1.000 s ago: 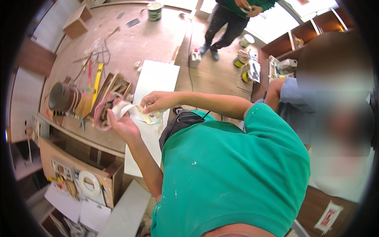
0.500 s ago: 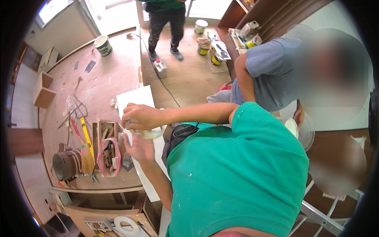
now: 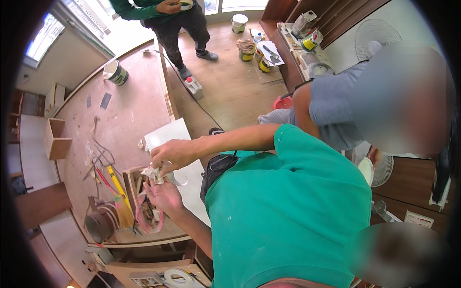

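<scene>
My right hand [image 3: 175,154] reaches in from the right, its fingers pinched on a crumpled whitish strip [image 3: 153,174] that looks like tape or paper. My left hand [image 3: 165,196] is just below, palm up with fingers spread, at the lower end of the strip. A translucent curl [image 3: 180,181] hangs beside my hands. Beneath them lies a white board [image 3: 168,135] along the edge of a worktop [image 3: 77,137]. Close to my left hand stand a wooden box [image 3: 128,178] and a pink-rimmed bag [image 3: 139,213] of wood scraps and tools.
Tools and a yellow level [image 3: 118,185], a brush [image 3: 126,216] and a bucket [image 3: 115,73] lie on the worktop. A person [image 3: 180,24] in dark trousers stands ahead, holding a roll of tape. Another person [image 3: 336,101] in grey-blue is close at right. A cable [image 3: 194,101] and canister [image 3: 193,88] are on the floor.
My right hand has moved slightly down and my left hand has turned palm up, fingers spread. The person ahead has shifted left, and the tape roll shows now. The view has tilted.
</scene>
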{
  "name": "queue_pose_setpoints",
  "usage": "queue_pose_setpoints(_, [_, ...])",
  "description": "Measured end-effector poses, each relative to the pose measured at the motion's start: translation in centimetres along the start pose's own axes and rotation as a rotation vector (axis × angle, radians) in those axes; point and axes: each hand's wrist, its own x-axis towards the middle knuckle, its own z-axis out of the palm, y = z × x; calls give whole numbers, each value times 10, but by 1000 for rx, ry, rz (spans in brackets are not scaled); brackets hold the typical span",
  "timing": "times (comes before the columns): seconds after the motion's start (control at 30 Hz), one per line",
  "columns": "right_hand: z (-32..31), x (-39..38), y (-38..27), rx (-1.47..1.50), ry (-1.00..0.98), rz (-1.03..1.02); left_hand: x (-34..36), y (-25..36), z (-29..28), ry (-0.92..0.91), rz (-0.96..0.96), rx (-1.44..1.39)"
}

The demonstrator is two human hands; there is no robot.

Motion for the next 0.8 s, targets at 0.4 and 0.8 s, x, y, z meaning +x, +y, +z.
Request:
queue_pose_setpoints(0.4, [-123,-2,87,116,431,17,126,-124,92,-54,-144,185])
queue_pose_setpoints(0.8, [-145,-25,93,61,120,-29,150,-148,111,111,-244,-16])
